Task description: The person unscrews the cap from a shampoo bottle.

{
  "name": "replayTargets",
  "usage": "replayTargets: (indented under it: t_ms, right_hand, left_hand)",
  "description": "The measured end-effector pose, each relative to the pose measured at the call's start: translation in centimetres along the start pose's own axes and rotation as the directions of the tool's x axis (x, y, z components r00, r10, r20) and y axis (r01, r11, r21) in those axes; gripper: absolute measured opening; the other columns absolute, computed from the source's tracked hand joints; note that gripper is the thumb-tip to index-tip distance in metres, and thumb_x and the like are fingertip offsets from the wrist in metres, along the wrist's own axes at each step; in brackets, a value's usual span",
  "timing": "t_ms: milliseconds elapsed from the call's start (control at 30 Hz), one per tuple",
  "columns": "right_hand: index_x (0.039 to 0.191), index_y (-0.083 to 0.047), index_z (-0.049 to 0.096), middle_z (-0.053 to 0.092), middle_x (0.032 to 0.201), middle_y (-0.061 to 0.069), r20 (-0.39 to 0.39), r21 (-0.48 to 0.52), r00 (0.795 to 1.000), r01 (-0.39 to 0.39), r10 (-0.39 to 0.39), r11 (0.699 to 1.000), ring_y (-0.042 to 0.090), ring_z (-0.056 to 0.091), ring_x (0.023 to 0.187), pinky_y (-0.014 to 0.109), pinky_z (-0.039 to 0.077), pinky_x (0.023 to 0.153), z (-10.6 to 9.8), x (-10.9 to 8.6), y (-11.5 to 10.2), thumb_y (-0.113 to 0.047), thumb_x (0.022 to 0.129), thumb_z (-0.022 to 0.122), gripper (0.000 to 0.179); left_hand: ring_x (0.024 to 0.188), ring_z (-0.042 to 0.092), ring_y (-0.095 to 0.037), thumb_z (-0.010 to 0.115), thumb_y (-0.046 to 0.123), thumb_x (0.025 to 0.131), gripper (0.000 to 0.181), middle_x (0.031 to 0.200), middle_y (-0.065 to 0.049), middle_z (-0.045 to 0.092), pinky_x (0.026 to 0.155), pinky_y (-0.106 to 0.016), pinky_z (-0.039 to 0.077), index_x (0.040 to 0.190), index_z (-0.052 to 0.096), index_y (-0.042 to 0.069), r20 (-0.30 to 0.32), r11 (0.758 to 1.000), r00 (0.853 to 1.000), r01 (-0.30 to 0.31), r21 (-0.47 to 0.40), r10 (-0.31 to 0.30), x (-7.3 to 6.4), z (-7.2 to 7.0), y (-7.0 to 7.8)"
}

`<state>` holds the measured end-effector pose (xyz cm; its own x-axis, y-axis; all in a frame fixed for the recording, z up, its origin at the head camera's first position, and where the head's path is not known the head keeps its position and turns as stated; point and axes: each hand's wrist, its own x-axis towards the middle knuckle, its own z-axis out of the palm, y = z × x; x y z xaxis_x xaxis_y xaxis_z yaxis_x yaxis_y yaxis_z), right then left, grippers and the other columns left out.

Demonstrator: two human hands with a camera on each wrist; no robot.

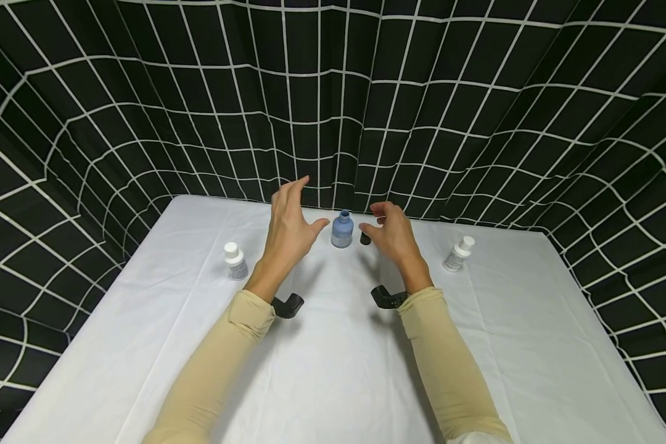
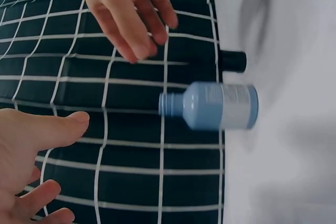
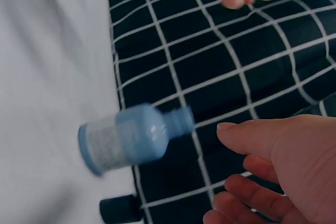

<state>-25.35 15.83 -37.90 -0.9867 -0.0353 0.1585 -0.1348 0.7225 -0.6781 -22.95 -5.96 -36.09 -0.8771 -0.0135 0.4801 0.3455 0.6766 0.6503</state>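
A blue bottle [image 1: 341,230] with a pale label and a bare threaded neck stands upright at the back middle of the white table. Just to its right sits a black cap [image 1: 365,238]. My left hand [image 1: 291,225] is raised to the left of the bottle, thumb and fingers spread apart, touching nothing. On the other side, my right hand [image 1: 393,234] hovers near the black cap with its fingers loosely bent. In the left wrist view the cap [image 2: 233,61] is apart from both hands. The right wrist view shows a gap between the right thumb and the bottle [image 3: 137,137].
One white bottle [image 1: 236,261] with a white cap stands left of the left forearm. Another white bottle [image 1: 459,253] stands to the right of the right hand. Behind the white-covered table [image 1: 333,370] hangs a black curtain [image 1: 322,92] with a white grid.
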Motion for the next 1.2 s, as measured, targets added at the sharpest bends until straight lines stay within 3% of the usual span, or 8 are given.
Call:
replayTargets:
  t_ms: [267,533,733,833,967,1133,1200]
  right_hand:
    - [0.135,-0.004,0.059,0.06,0.129,0.016,-0.03,0.059,0.995,0.096,-0.094,0.994,0.032,0.058,0.12,0.044,0.052,0.103,-0.3,-1.2,-3.1,-0.021,0.091,0.074,0.05]
    - [0.132,-0.002,0.059,0.059,0.129,0.015,-0.003,0.129,0.985,0.17,-0.171,0.977,0.033,0.059,0.12,0.045,0.055,0.1,0.5,-2.0,-5.9,-0.017,0.092,0.075,0.046]
    - [0.132,-0.005,0.06,0.059,0.127,0.013,0.034,0.118,0.978,0.203,-0.208,0.972,0.03,0.059,0.118,0.04,0.054,0.1,1.9,-2.4,-7.3,-0.022,0.093,0.075,0.045]
    - [0.132,-0.005,0.06,0.059,0.125,0.012,0.048,0.105,0.968,0.239,-0.245,0.965,0.029,0.06,0.116,0.039,0.054,0.099,2.6,-2.5,-7.8,-0.023,0.094,0.073,0.044]
    - [0.131,-0.004,0.06,0.06,0.124,0.012,0.067,0.108,0.958,0.269,-0.277,0.957,0.027,0.061,0.114,0.038,0.055,0.098,3.4,-2.6,-8.5,-0.022,0.094,0.073,0.043]
    - [0.13,-0.004,0.061,0.062,0.125,0.012,0.08,0.144,0.95,0.287,-0.3,0.947,0.027,0.063,0.115,0.039,0.057,0.097,4.7,-2.6,-9.2,-0.022,0.095,0.073,0.041]
    - [0.13,-0.004,0.061,0.062,0.126,0.011,0.09,0.163,0.947,0.29,-0.307,0.943,0.027,0.063,0.115,0.04,0.057,0.097,5.4,-2.7,-9.6,-0.022,0.095,0.072,0.04]
  left_hand:
    - [0.137,0.041,-0.034,0.089,0.015,0.078,0.085,0.147,-0.015,0.047,0.115,-0.044,0.04,0.15,0.044,0.008,-0.108,0.999,0.994,0.033,0.012,-0.032,-1.5,-3.1,-2.3]
    - [0.139,0.038,-0.037,0.089,0.023,0.079,0.088,0.149,-0.016,0.046,0.113,-0.05,0.04,0.153,0.042,0.009,-0.043,0.977,0.976,0.212,0.017,-0.212,-2.0,-6.7,-4.6]
    - [0.143,0.042,-0.029,0.09,0.021,0.078,0.084,0.146,-0.009,0.051,0.118,-0.05,0.037,0.15,0.047,0.015,-0.042,0.98,0.981,0.187,-0.065,-0.19,-2.6,-8.8,-6.3]
    - [0.145,0.041,-0.027,0.09,0.024,0.078,0.086,0.149,-0.007,0.049,0.12,-0.049,0.036,0.151,0.045,0.016,0.007,0.975,0.979,0.202,-0.093,-0.203,-2.7,-9.9,-7.1]
    - [0.148,0.037,-0.027,0.09,0.027,0.078,0.092,0.156,-0.005,0.043,0.123,-0.048,0.033,0.154,0.04,0.015,0.106,0.959,0.965,0.254,-0.123,-0.242,-2.8,-11.1,-8.2]
    - [0.151,0.032,-0.029,0.09,0.031,0.078,0.099,0.161,-0.006,0.039,0.125,-0.049,0.028,0.157,0.033,0.014,0.233,0.94,0.932,0.313,-0.133,-0.277,-2.9,-12.0,-9.7]
    - [0.151,0.031,-0.031,0.089,0.032,0.078,0.1,0.162,-0.006,0.039,0.125,-0.051,0.028,0.158,0.03,0.015,0.281,0.931,0.912,0.343,-0.126,-0.298,-3.0,-12.3,-10.4]
